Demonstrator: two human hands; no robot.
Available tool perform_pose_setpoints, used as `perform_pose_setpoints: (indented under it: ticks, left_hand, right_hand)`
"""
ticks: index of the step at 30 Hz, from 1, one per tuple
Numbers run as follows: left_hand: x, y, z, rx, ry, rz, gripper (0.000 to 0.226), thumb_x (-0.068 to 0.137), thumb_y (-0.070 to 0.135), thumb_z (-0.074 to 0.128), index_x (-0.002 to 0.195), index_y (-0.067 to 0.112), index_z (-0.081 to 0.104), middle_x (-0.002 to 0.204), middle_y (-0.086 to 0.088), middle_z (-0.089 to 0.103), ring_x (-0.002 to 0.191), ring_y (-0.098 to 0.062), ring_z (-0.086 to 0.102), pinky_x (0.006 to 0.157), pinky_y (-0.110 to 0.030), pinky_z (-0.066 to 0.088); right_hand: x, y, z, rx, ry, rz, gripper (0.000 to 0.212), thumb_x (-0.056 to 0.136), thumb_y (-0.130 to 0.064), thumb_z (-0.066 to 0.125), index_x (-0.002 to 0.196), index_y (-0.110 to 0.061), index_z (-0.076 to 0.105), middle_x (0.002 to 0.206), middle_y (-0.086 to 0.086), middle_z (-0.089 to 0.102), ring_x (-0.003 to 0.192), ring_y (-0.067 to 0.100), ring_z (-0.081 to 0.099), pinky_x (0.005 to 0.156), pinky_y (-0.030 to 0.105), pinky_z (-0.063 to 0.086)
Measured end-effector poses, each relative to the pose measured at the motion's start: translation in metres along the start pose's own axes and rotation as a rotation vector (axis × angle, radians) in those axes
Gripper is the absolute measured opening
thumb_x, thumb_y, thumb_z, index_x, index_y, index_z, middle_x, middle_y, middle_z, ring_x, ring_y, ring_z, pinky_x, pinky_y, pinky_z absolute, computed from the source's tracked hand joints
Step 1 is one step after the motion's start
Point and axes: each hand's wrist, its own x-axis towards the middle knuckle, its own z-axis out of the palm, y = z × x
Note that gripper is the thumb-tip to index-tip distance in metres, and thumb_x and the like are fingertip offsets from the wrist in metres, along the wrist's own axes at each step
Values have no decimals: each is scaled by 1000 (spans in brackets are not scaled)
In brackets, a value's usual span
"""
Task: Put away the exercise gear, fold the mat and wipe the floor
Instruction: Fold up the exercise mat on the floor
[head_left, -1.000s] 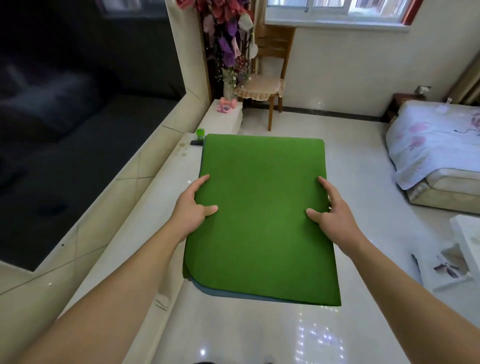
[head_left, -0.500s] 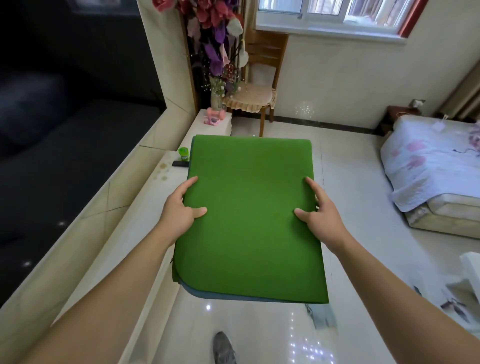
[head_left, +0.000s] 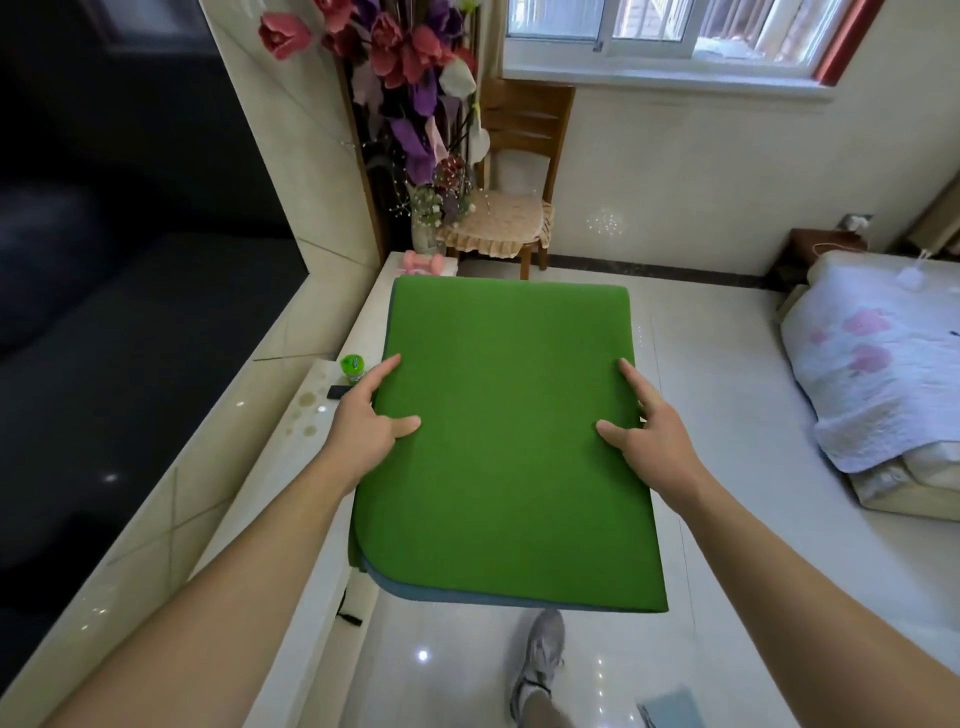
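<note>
A folded green mat (head_left: 506, 431) with a blue underside fills the middle of the view, held flat in the air above the floor. My left hand (head_left: 366, 423) grips its left edge, thumb on top. On the opposite edge my right hand (head_left: 649, 434) grips the same way. A pink dumbbell (head_left: 423, 261) lies on the white ledge (head_left: 291, 467) beyond the mat's far left corner. Near my foot, at the bottom edge, a grey-blue cloth (head_left: 670, 706) rests on the floor.
The long white ledge runs along the left wall with a small green bottle (head_left: 352, 365) and a dark flat object (head_left: 338, 392) on it. A flower vase (head_left: 428, 228) and wooden chair (head_left: 519, 202) stand at the back. A bed (head_left: 878, 374) is on the right. My shoe (head_left: 540, 654) steps forward.
I have walked forward with the mat held in both hands; the ledge end, dumbbell and chair are closer. My foot and the cloth on the floor have come into view.
</note>
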Motion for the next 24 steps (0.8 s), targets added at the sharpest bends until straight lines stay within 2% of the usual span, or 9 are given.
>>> perform_pose_setpoints:
  ticks: [3, 6, 8, 10, 13, 17, 21, 24]
  left_hand:
    - [50, 9, 14, -9, 23, -2, 85, 80, -11, 72, 142, 41, 48, 136, 5, 55, 118, -18, 59, 93, -38, 56]
    - [96, 24, 31, 3, 48, 2, 84, 80, -12, 72, 142, 39, 48, 135, 6, 54, 118, -18, 58, 95, -41, 55]
    - [125, 34, 41, -5, 69, -6, 83, 80, -13, 71, 143, 37, 48, 132, 6, 54, 115, -17, 59, 92, -37, 56]
    - [151, 42, 49, -13, 79, -10, 84, 80, -13, 71, 144, 37, 47, 131, 6, 54, 112, -14, 59, 89, -34, 56]
    - [187, 50, 57, -18, 90, -13, 86, 80, -13, 71, 145, 37, 45, 132, 6, 54, 111, -12, 60, 91, -37, 56]
    - [235, 56, 56, -26, 109, -23, 86, 79, -13, 71, 144, 38, 46, 133, 6, 57, 116, -17, 61, 96, -44, 54]
    - [291, 60, 46, -12, 132, -37, 87, 78, -13, 72, 143, 38, 47, 128, 10, 58, 116, -18, 61, 97, -46, 54]
    - [341, 64, 36, -5, 115, -37, 87, 79, -13, 72, 144, 37, 45, 120, 15, 58, 111, -13, 61, 97, -43, 53]
  right_hand:
    - [59, -2, -4, 17, -24, -1, 79, 89, -2, 64, 147, -44, 32, 140, -10, 50, 108, 4, 55, 98, 37, 52]
    - [119, -8, -10, 19, -38, 0, 80, 88, -1, 65, 146, -46, 33, 140, -8, 51, 116, 12, 57, 97, 41, 52]
    - [156, -11, -15, 19, -55, 5, 80, 88, -2, 65, 145, -48, 33, 139, -9, 52, 116, 14, 58, 97, 43, 53]
    - [190, -14, -19, 16, -72, 11, 80, 88, -3, 66, 144, -51, 33, 136, -10, 54, 114, 13, 59, 96, 43, 53]
    - [234, -22, -22, 2, -92, 18, 80, 88, -5, 66, 143, -53, 33, 133, -11, 55, 111, 10, 59, 96, 41, 53]
    - [287, -35, -14, -13, -128, 3, 80, 89, -4, 65, 145, -49, 31, 131, -14, 56, 108, 7, 59, 95, 36, 53]
    - [345, -44, 7, -5, -150, 0, 80, 88, -3, 66, 145, -49, 32, 132, -15, 56, 112, 7, 59, 97, 39, 52]
    - [390, -51, 27, 9, -147, 4, 80, 88, -2, 65, 146, -47, 33, 132, -14, 55, 106, -3, 58, 95, 36, 53]
